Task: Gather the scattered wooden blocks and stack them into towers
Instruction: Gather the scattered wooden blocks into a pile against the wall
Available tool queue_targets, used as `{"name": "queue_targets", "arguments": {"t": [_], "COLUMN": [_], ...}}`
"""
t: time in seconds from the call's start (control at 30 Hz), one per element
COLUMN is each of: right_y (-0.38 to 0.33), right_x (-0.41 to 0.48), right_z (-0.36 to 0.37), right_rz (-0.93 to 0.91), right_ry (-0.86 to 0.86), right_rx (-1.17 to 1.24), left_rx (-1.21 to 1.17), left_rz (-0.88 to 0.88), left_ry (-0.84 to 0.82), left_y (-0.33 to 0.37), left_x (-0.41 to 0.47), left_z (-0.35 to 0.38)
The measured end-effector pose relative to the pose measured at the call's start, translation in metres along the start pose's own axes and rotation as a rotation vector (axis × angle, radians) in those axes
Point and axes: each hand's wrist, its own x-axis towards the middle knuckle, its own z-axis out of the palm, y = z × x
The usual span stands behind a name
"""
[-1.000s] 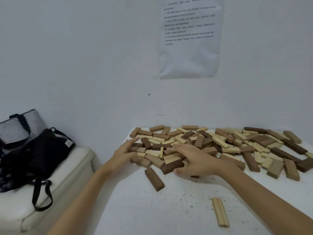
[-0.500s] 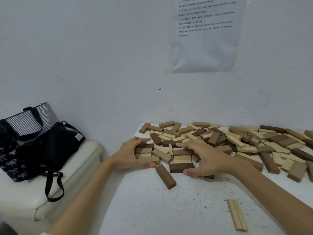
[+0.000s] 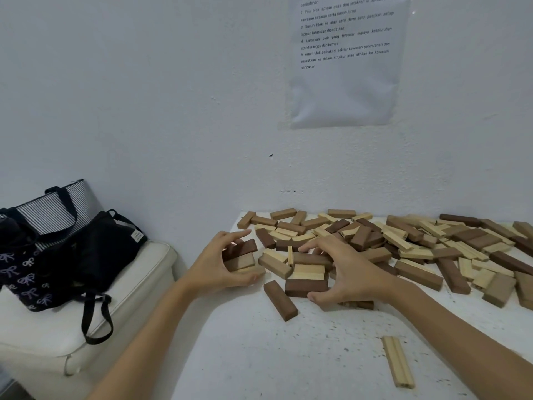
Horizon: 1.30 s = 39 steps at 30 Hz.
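**White table (image 3: 259, 356), narrow margin: my grip could spill over the edge**

Just beside my left hand (image 3: 217, 265) the table stops. The small cluster (image 3: 240, 256) I clasp there, fingers curled round it, could slide off if I squeeze unevenly. My right hand (image 3: 347, 274) curls over three flat blocks (image 3: 307, 274), thumb against the dark one; they may splay apart. The main pile (image 3: 409, 241) lies beyond, right of both hands.

I see a laminated text sheet (image 3: 344, 82) on the white wall (image 3: 144, 96). On the left, a striped tote (image 3: 57, 209) and a black bag (image 3: 106, 243) sit on a cream cushion (image 3: 144, 275).
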Motion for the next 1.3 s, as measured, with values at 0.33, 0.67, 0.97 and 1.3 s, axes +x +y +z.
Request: {"name": "queue_targets", "arguments": {"t": [0.33, 0.67, 0.97, 1.3], "right_y": [0.005, 0.000, -0.009, 0.032], "right_x": [-0.003, -0.006, -0.013, -0.025], "right_z": [-0.001, 0.003, -0.011, -0.087], "right_rz": [0.039, 0.020, 0.037, 0.178], "right_ry": [0.002, -0.002, 0.063, 0.376], "right_rx": [0.186, 0.444, 0.546, 0.242], "left_rx": [-0.006, -0.054, -0.125, -0.437], "left_rz": [0.045, 0.093, 0.109, 0.009], "left_ry": [-0.043, 0.076, 0.138, 0.132], "left_y": [0.003, 0.006, 0.026, 0.101], "left_x": [-0.013, -0.022, -0.014, 0.063], "left_z": [0.011, 0.019, 0.030, 0.088]}}
